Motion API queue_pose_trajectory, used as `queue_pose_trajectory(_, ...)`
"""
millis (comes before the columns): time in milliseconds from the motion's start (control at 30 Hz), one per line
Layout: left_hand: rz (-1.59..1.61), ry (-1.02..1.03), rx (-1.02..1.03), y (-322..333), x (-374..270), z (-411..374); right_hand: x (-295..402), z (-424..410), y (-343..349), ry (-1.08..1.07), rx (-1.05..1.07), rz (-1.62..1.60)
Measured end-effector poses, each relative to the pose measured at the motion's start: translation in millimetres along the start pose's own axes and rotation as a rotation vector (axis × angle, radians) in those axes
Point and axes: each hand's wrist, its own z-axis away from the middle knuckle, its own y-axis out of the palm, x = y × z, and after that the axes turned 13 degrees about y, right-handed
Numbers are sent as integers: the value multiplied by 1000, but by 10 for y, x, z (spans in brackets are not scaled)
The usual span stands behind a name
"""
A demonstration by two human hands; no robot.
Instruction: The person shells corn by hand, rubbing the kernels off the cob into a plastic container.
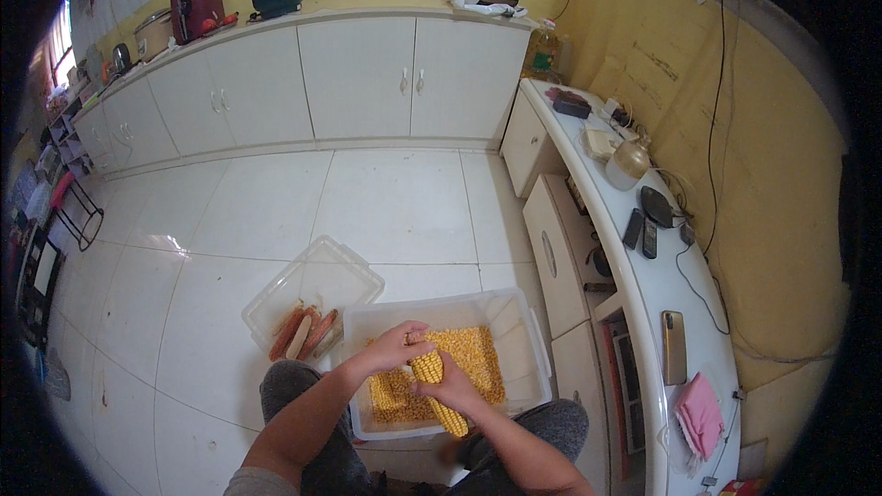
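Yellow dried corn cob (pixel 439 394) slants above the near side of a clear plastic bin (pixel 530 358). My right hand (pixel 451 382) is closed around its middle. At its upper end are the fingers of my left hand (pixel 406 344), touching the cob; how firmly they hold it is not plain. Loose corn kernels (pixel 475 351) cover the bin's bottom, and more corn (pixel 387 389), seemingly whole cobs, lies at the bin's left. Left of the bin, several bare reddish cobs (pixel 293 334) and a pale one lie on an upturned clear lid (pixel 331 255) on the floor.
White cabinets (pixel 358 76) line the far wall. To the right stands a long white desk (pixel 648 317) with a smartphone (pixel 674 348), a pink cloth (pixel 699 413), remote controls (pixel 649 238) and cables. A stool (pixel 79 213) is at the far left. My knees flank the bin.
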Motion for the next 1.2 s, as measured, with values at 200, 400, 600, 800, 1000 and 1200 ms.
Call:
queue_pose_trajectory(200,67,-113,35,6,-206,16,84,43,-39,32,11,-6)
queue_pose_trajectory(400,106,-66,29,17,-151,4,86,64,-50,19,0,-33)
queue_pose_trajectory(600,153,-153,10,33,-216,-2,126,104,-46,-12,-70,52)
queue_pose_trajectory(800,71,-116,22,62,-132,2,154,131,-60,-3,-68,102)
queue_pose_trajectory(1000,127,-38,-15,49,-24,-10,115,82,-56,9,-70,123)
queue_pose_trajectory(1200,97,-87,-70,71,-93,-29,35,34,-39,-62,-107,95)
